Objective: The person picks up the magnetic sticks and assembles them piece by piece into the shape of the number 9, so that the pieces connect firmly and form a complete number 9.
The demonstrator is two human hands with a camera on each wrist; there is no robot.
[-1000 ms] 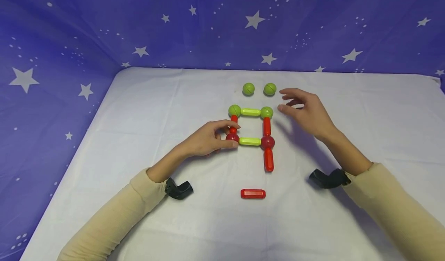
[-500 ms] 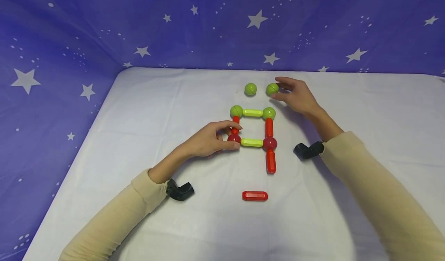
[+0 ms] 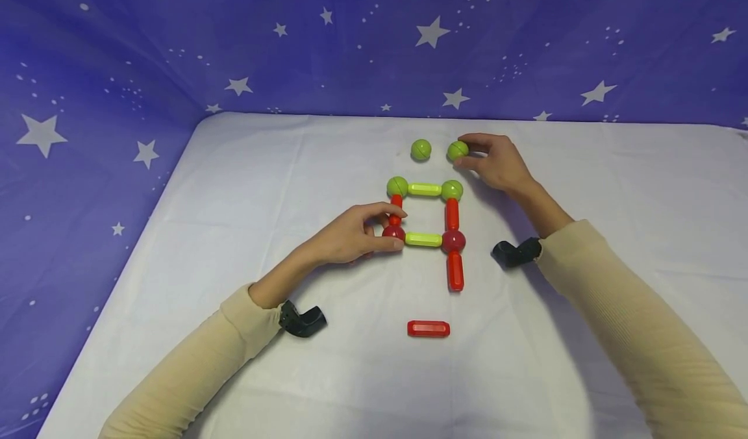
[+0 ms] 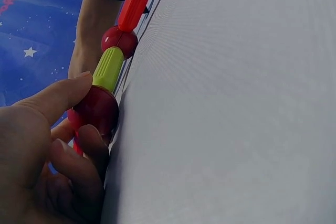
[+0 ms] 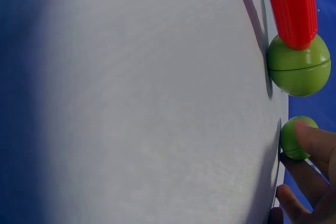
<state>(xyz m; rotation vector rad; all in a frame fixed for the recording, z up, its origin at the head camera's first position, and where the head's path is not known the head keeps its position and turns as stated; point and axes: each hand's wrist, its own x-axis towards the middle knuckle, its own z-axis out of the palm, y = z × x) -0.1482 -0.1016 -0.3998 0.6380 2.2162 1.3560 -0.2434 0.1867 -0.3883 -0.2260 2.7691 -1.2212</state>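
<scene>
On the white table lies a flat square of sticks and balls. Its near-left red ball (image 4: 97, 109) is held by my left hand (image 3: 350, 234), thumb on one side and fingers round the other. The left index finger crosses a red stick (image 3: 397, 202). Yellow-green sticks (image 3: 423, 239) form the near and far sides, and green balls (image 3: 397, 187) sit at the far corners. From the near-right red ball (image 3: 453, 241) another red stick (image 3: 455, 271) points toward me. Behind the square, my right hand (image 3: 493, 163) pinches a loose green ball (image 5: 295, 139) between thumb and fingers.
A second loose green ball (image 3: 421, 150) lies left of the pinched one. One loose red stick (image 3: 428, 329) rests nearer to me. Black curved pieces (image 3: 302, 320) are at both cuffs. A blue star-patterned cloth (image 3: 327, 49) stands behind and left of the table.
My right hand has moved left and away from me to the right loose green ball, and its thumb and fingers have closed on it. My left hand stays on the red ball.
</scene>
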